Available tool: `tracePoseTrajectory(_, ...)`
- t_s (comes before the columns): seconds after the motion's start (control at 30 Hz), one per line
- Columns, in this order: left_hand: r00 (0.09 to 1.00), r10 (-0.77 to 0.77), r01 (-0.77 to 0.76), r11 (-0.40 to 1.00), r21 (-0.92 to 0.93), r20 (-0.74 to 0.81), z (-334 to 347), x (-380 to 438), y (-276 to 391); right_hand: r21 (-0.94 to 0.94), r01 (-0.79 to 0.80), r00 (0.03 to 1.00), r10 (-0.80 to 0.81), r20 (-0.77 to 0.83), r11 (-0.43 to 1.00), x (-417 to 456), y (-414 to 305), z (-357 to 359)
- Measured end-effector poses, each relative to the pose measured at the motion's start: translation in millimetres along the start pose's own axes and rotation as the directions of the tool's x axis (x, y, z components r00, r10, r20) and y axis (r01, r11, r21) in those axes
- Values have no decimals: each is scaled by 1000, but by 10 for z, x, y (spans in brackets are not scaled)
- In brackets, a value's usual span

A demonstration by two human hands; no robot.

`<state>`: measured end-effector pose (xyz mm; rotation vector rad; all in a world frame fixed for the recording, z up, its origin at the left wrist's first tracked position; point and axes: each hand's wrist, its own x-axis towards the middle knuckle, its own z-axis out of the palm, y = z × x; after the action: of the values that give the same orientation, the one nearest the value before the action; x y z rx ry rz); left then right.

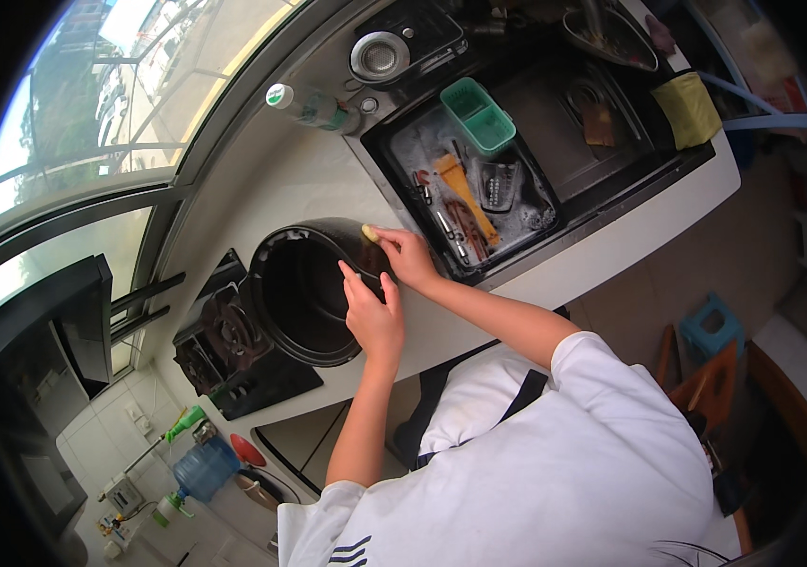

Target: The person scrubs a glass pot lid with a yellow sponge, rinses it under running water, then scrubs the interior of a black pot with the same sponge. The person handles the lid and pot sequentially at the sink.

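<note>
A deep black pot (307,294) is on the white countertop, its wide mouth towards me and its inside dark. Some suds cling to its upper rim. My left hand (376,319) grips the pot's near right rim, with the thumb apart from the fingers. Pressed to the outer wall by the fingertips of my right hand (409,256) is a small yellow sponge (370,233). The wall beside it looks wet and brownish. Part of the sponge is hidden by the fingers.
Right of the pot, a soapy sink basin (403,152) holds a green divided basket (478,117), a yellow-handled brush (463,191) and several utensils. A plastic bottle (314,110) stands behind. A gas stove (254,383) lies left. A yellow cloth (688,110) hangs over the sink's far end.
</note>
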<state>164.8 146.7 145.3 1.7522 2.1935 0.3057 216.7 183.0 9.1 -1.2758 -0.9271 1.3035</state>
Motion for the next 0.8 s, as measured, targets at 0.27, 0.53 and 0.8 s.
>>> tracePoseTrajectory(0.27,989,99,-92,993,69,-108,85,-31,-120,-151,-116,976,140,165,982,-880,-58,-680)
tracePoseTrajectory(0.53,999,3,-1,998,63,-42,101,264,63,-713,191,974,-40,223,674,34,-154,-1460)
tracePoseTrajectory(0.8,981,-171,175,984,42,-86,348,972,111,-513,-132,990,83,-116,848,457,-276,-2941)
